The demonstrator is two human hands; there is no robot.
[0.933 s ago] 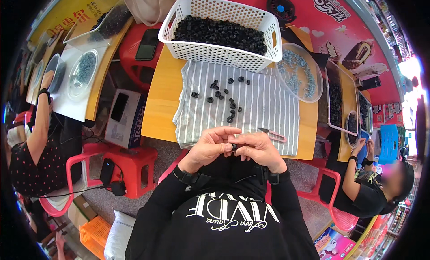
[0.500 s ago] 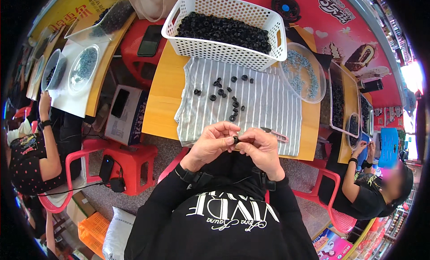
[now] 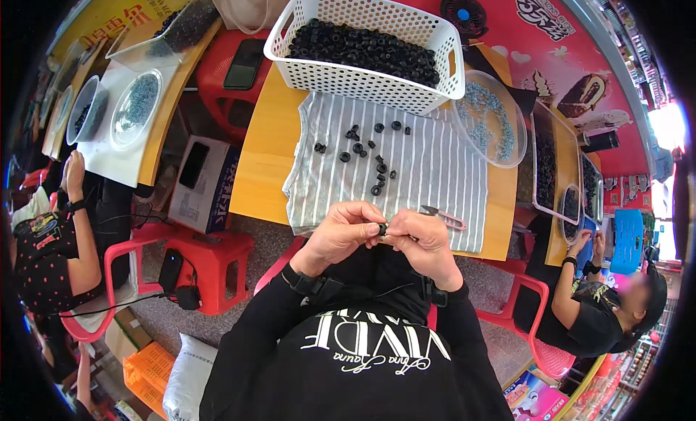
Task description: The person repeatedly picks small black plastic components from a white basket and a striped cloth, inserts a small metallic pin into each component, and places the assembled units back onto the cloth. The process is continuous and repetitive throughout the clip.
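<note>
Just beyond my lap, at the table's near edge, both hands meet over a small black ring-shaped part (image 3: pixel 382 229). My left hand (image 3: pixel 341 236) pinches it between thumb and forefinger. Against its right side press the closed fingertips of my right hand (image 3: pixel 424 240); whatever they hold is hidden. Several loose black ring-shaped parts (image 3: pixel 345 157) lie farther off on a grey-and-white striped cloth (image 3: pixel 442 174). Near my right hand, thread snips (image 3: pixel 449 219) with pink handles rest on the cloth.
A white perforated basket (image 3: pixel 362 80) full of black parts stands at the far side of the wooden table (image 3: pixel 264 160). Right of it is a round clear tray (image 3: pixel 516 149) with small bluish pieces. Two people sit at other tables, left and right. A red stool (image 3: pixel 217 265) stands left.
My right hand has turned slightly, its fingers curling closer against the black part. My left hand stays nearly in place. The person at left has drawn their hand slightly down.
</note>
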